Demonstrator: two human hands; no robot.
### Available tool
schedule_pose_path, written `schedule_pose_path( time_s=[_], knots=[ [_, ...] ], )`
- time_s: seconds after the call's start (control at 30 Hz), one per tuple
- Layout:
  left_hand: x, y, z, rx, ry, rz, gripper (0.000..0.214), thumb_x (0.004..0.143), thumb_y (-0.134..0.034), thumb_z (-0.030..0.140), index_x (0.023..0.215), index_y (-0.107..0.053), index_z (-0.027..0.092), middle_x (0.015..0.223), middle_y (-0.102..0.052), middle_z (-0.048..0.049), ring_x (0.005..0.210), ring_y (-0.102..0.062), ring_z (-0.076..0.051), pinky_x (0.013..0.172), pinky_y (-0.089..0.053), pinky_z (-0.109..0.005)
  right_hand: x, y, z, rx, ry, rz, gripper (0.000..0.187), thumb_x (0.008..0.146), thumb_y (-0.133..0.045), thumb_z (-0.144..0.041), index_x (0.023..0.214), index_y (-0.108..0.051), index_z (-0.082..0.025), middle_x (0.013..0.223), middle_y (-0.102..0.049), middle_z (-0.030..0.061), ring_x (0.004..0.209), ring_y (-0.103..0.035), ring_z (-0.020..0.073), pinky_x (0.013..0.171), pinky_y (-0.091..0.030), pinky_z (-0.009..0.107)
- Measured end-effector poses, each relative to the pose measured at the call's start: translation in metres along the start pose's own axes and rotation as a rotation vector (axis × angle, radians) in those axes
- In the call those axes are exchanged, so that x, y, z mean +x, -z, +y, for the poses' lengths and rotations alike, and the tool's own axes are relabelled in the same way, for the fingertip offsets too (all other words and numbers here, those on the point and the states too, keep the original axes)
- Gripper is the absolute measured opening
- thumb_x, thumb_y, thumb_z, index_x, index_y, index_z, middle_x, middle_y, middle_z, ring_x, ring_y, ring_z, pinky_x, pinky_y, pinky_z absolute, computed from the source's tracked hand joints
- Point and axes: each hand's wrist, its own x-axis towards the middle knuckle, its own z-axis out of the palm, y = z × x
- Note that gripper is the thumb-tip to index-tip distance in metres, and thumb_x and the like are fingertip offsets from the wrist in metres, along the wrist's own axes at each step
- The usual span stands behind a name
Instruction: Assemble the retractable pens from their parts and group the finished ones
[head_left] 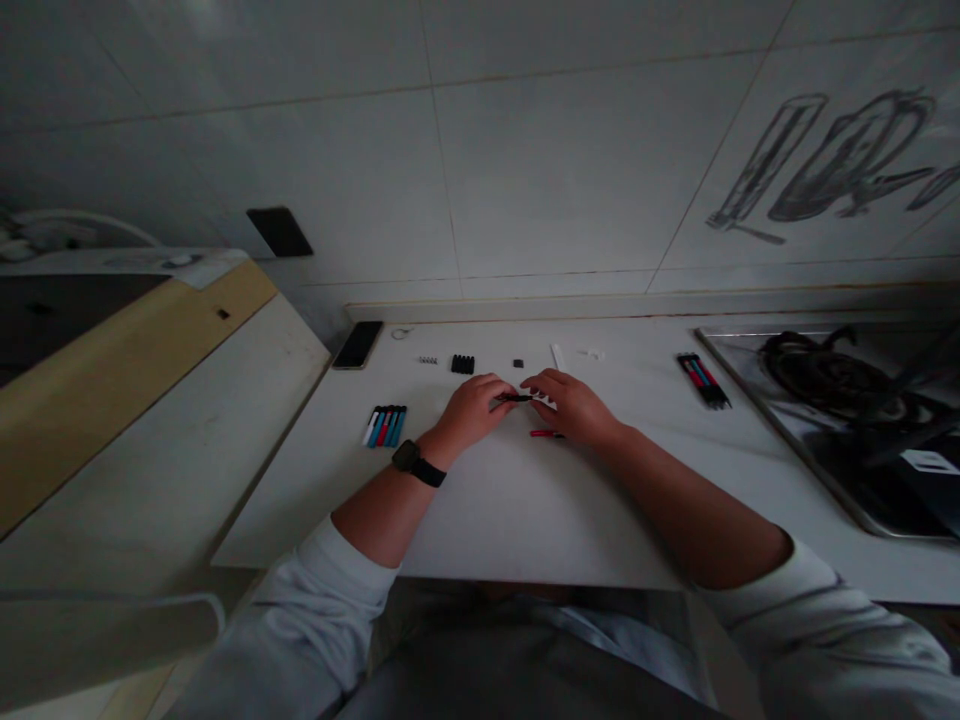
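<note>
My left hand (474,408), with a black watch on its wrist, and my right hand (571,404) meet over the white counter (525,500). Both pinch a thin black pen part (516,398) held level between their fingertips. A white piece shows just under my right fingers. A small red pen part (546,433) lies on the counter beneath my right hand. Left of my left hand lies a row of pens (385,425) in white, blue and red.
Behind the hands lie a row of black caps (463,364), a small spring (428,359), a tiny black piece (518,363) and white parts (557,356). A phone (358,345) lies far left. More pens (703,380) sit beside the gas hob (840,400) at right.
</note>
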Motion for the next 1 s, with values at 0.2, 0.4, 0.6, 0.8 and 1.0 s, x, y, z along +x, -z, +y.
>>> schedule_pose_path(
  time_s=[0.2, 0.4, 0.6, 0.8, 1.0],
  knots=[
    [0.0, 0.001, 0.002, -0.022, 0.024, 0.011, 0.007, 0.093, -0.07, 0.02, 0.1, -0.073, 0.02, 0.099, -0.072, -0.0053, 0.095, -0.068, -0.021, 0.088, -0.054, -0.036, 0.001, 0.004, -0.014, 0.139, 0.019, 0.055, 0.052, 0.087, -0.054, -0.012, 0.137, -0.057, -0.025, 0.128, -0.062, 0.0125, 0.121, -0.06, 0.0267, 0.105, -0.051, 0.046],
    [0.001, 0.002, -0.009, 0.015, 0.144, 0.117, 0.008, 0.095, -0.066, 0.018, 0.099, -0.072, 0.02, 0.099, -0.073, -0.0051, 0.094, -0.068, -0.02, 0.087, -0.054, -0.035, 0.003, 0.026, 0.0, 0.007, -0.214, 0.263, 0.026, 0.094, -0.057, -0.029, 0.118, -0.066, -0.022, 0.113, -0.072, 0.0117, 0.106, -0.066, 0.027, 0.096, -0.051, 0.043],
    [-0.002, -0.004, -0.023, 0.04, 0.202, 0.141, 0.011, 0.097, -0.061, 0.018, 0.102, -0.071, 0.02, 0.102, -0.075, -0.0052, 0.096, -0.068, -0.02, 0.089, -0.053, -0.035, -0.001, 0.029, 0.003, 0.009, -0.238, -0.301, 0.015, 0.09, -0.069, -0.038, 0.089, -0.073, -0.023, 0.084, -0.074, 0.0037, 0.074, -0.066, 0.0183, 0.069, -0.047, 0.029],
    [-0.004, -0.006, -0.026, 0.048, 0.187, 0.142, 0.011, 0.098, -0.06, 0.021, 0.104, -0.07, 0.021, 0.102, -0.074, -0.005, 0.097, -0.068, -0.02, 0.091, -0.053, -0.035, -0.007, 0.019, -0.001, -0.046, -0.145, -0.478, 0.005, 0.082, -0.076, -0.028, 0.084, -0.074, -0.024, 0.083, -0.073, 0.0035, 0.071, -0.064, 0.0174, 0.064, -0.044, 0.028],
    [-0.002, -0.004, -0.025, 0.043, 0.165, 0.17, 0.013, 0.099, -0.058, 0.02, 0.106, -0.069, 0.021, 0.104, -0.074, -0.0056, 0.099, -0.068, -0.02, 0.091, -0.053, -0.035, 0.0, 0.023, 0.009, 0.057, -0.234, -0.15, 0.009, 0.089, -0.064, -0.024, 0.095, -0.071, -0.023, 0.095, -0.075, 0.0057, 0.084, -0.069, 0.0193, 0.075, -0.051, 0.03]
  ],
)
